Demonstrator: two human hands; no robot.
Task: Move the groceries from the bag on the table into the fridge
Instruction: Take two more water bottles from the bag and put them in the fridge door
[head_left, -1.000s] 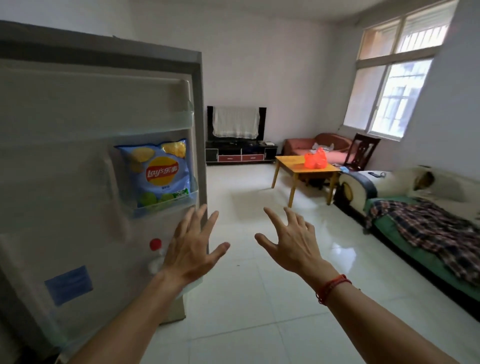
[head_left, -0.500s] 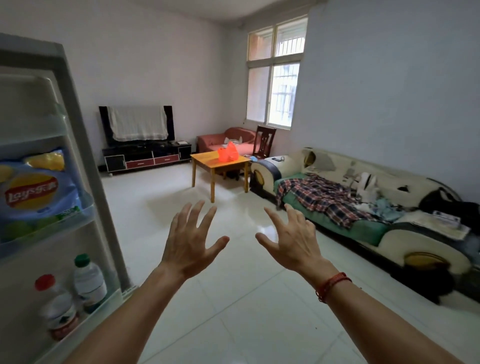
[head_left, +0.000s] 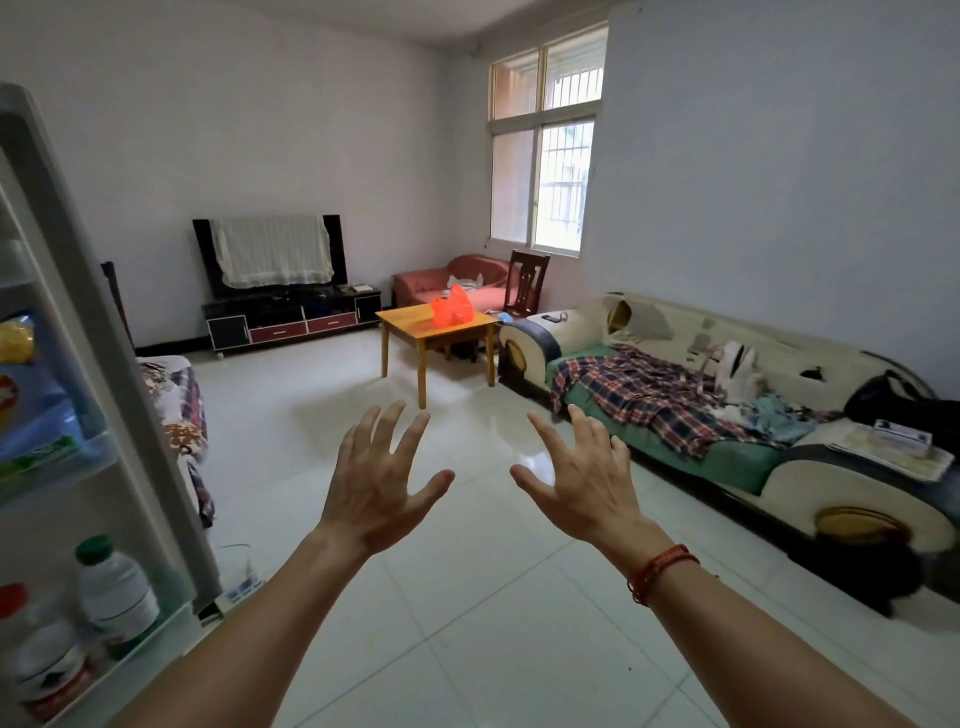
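1. We see through one head-worn camera, facing forward and slightly down across the room.
2. The left hand (head_left: 379, 488) and right hand (head_left: 582, 483) sit near the lens; the table (head_left: 410, 319) stands far ahead.

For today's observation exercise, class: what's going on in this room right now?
A person stands beside the open fridge door, left hand and right hand held out, spread and empty. The orange bag sits on the yellow table across the room, untouched. A chip packet, a green-capped bottle and a red-capped bottle sit in the door shelves.
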